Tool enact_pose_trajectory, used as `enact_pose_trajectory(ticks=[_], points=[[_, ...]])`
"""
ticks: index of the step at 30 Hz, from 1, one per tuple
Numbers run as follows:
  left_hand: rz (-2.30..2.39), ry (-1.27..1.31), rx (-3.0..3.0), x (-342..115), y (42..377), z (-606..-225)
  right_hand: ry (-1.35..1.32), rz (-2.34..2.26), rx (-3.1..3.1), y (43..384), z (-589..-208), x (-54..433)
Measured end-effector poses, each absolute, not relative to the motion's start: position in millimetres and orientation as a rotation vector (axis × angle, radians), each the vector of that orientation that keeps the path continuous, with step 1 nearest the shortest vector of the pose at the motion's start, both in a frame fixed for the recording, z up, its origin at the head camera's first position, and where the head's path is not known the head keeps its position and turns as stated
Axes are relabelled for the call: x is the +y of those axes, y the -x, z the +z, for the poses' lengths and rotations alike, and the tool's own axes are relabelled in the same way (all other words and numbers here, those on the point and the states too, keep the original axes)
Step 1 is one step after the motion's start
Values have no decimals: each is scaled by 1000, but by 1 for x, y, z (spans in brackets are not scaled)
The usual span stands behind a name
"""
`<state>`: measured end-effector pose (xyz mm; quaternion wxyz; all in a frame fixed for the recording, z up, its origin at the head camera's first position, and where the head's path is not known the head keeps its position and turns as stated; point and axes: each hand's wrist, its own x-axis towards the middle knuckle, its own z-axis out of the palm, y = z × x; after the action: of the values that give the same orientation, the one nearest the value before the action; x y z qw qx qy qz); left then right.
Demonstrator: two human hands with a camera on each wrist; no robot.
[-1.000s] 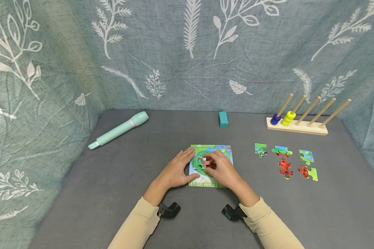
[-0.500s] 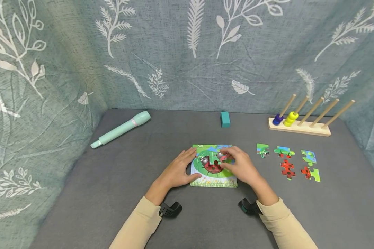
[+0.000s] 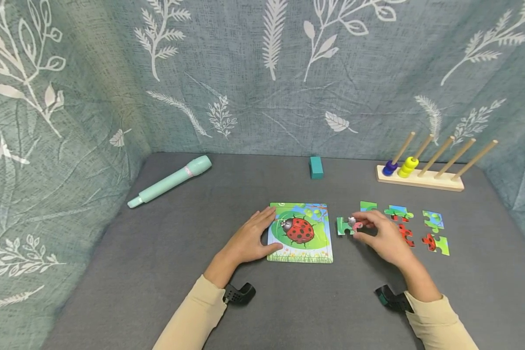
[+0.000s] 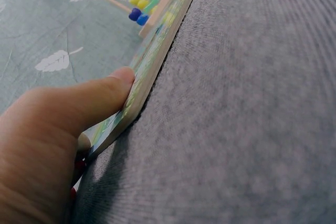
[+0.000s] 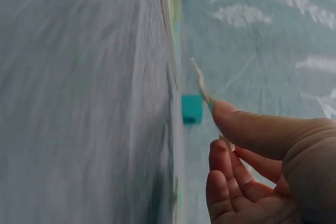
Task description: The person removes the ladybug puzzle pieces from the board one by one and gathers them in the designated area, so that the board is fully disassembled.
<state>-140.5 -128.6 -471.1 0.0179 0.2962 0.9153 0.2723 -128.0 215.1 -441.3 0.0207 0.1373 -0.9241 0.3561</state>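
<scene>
Carried rightward over the last half second: one puzzle piece [image 3: 343, 226], green with a grey-and-red insect head, from over the ladybug board [image 3: 319, 243] to just beyond its right edge. Held at its right side by the right hand [image 3: 384, 238], pinched between thumb and fingers, raised above the table [image 3: 179, 272]. Unshifted: left hand [image 3: 248, 243], fingers extended and thumb spread, resting on the board's left edge. Also along that side, per the left wrist view: thumb against the board's near edge.

Loose on the table, around and beyond the right hand: green corner piece [image 3: 368, 206] and red spotted piece [image 3: 405, 234], both partly covered by the hand; green-topped piece [image 3: 398, 212]; blue-green piece [image 3: 433, 219]; red-and-green piece [image 3: 439, 244].

Farther back: wooden stand [image 3: 420, 182] with five pegs, blue beads [image 3: 389, 168] on the leftmost, yellow beads [image 3: 408, 167] on the next; teal block [image 3: 316, 167], well left of the stand.
</scene>
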Motion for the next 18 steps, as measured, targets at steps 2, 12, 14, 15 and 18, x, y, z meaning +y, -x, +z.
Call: enact_pose_trajectory(ticks=[2, 12, 14, 15, 18], points=[[843, -918, 2843, -128, 140, -471, -411, 1088, -2865, 125, -441, 225], [867, -908, 2828, -128, 140, -469, -371, 1079, -2834, 116, -444, 258], [875, -912, 2827, -128, 140, -469, -391, 1050, -2833, 116, -446, 260], [877, -915, 2827, -128, 140, -469, -403, 1035, -2830, 116, -447, 261], [876, -929, 2827, -128, 140, -469, -436, 956, -2823, 116, -450, 262]])
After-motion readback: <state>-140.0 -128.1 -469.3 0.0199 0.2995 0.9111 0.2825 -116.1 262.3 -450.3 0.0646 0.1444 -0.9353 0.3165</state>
